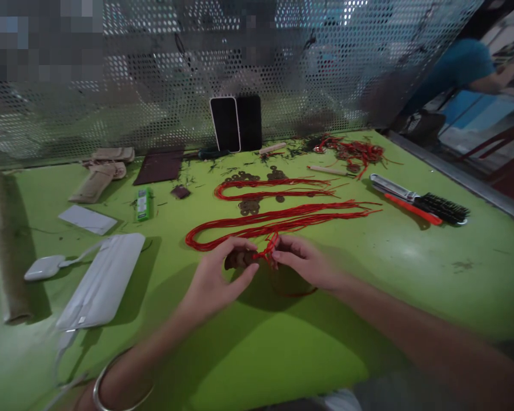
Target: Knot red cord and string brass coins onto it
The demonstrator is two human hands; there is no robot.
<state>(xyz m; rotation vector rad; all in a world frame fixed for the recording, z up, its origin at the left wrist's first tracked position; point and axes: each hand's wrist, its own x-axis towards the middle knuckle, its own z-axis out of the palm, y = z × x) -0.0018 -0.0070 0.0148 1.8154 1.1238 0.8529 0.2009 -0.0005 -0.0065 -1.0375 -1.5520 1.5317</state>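
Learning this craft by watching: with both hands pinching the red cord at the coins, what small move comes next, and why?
Probably the right hand draws the thin red cord snug against the stack of brown round coins that the left hand pinches; the cord looks loosely looped there, with slack curling on the green table.

The top left of the frame is pixelated. A person (458,71) at upper right is blurred and cut by the edge. Both hands blur; the left hand (216,279) hides most of a brown piece (239,260).
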